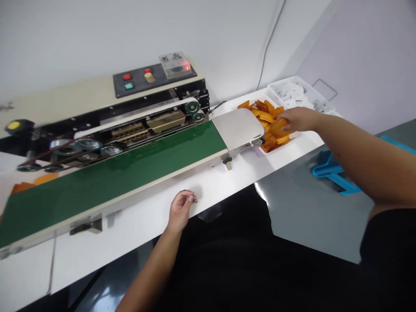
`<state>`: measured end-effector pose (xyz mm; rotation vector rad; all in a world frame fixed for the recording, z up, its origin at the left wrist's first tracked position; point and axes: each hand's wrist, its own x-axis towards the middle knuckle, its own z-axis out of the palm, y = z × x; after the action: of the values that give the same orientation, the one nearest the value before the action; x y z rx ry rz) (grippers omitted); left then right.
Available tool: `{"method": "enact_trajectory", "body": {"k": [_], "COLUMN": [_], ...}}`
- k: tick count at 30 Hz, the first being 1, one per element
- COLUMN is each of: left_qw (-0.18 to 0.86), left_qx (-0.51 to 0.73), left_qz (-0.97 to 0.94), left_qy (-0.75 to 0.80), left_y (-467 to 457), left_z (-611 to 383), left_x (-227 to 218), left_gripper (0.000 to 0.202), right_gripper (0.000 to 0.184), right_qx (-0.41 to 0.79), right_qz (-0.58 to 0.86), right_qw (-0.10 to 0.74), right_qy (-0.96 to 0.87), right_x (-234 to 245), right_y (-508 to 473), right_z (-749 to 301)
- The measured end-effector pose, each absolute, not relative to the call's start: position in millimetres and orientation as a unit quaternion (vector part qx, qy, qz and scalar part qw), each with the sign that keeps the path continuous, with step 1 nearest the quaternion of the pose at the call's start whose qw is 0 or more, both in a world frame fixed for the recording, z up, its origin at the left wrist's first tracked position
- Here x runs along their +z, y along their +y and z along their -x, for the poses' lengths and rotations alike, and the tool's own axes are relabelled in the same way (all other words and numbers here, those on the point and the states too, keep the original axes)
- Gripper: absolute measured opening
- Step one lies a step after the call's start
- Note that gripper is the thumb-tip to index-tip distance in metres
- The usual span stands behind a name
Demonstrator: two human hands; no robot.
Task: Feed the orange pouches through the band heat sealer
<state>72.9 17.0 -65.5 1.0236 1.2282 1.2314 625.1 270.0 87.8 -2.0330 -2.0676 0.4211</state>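
Note:
My right hand (300, 119) is over a white bin (290, 139) heaped with flat orange packets (268, 117). Its fingers are closed at the edge of one orange packet (278, 128) on the pile. My left hand (181, 209) hovers by the front edge of the white table, its fingers curled in and nothing visible in them. Between the hands and the wall is a band sealing machine (149, 121) with a bare green conveyor belt (130, 177). A metal plate (238, 128) extends from the belt's right end and partly overhangs the bin.
Behind the orange packets, a clear plastic bin (300, 93) holds white pieces. More orange packets (45, 178) lie beyond the belt at far left. The control panel (136, 81) carries red and green switches. A blue stool (334, 173) is on the floor at right.

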Motion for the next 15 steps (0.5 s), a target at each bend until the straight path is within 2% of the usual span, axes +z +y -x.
{"method": "enact_trajectory", "body": {"k": [3,4,6,11,15], "left_qw": [0.531,0.529,0.525,0.522,0.521], "left_qx": [0.515,0.515,0.515,0.515,0.518], "left_qz": [-0.431,-0.433,-0.436,-0.436,-0.43], "left_qy": [0.516,0.517,0.518,0.522,0.525], "left_y": [17.3,17.7,18.6,19.8,20.6], "left_z": [-73.0,-73.2,-73.9,-76.1,-77.1], "left_x": [-62.6,-61.4,-58.7,-55.6,-56.3], "left_gripper": [0.035,0.035,0.037,0.037,0.036], "right_gripper": [0.034,0.037,0.037,0.03,0.03], "right_qx": [0.141,0.141,0.17,0.331,0.384], "right_qz": [0.686,0.697,0.723,0.741,0.712], "right_qw": [0.03,0.046,0.102,0.332,0.434], "right_qy": [-0.713,-0.702,-0.662,-0.482,-0.397], "right_x": [90.5,90.6,89.8,86.2,84.0], "right_y": [263.8,261.0,254.8,241.3,236.2], "right_z": [-626.6,-627.8,-630.7,-636.3,-636.9]}}
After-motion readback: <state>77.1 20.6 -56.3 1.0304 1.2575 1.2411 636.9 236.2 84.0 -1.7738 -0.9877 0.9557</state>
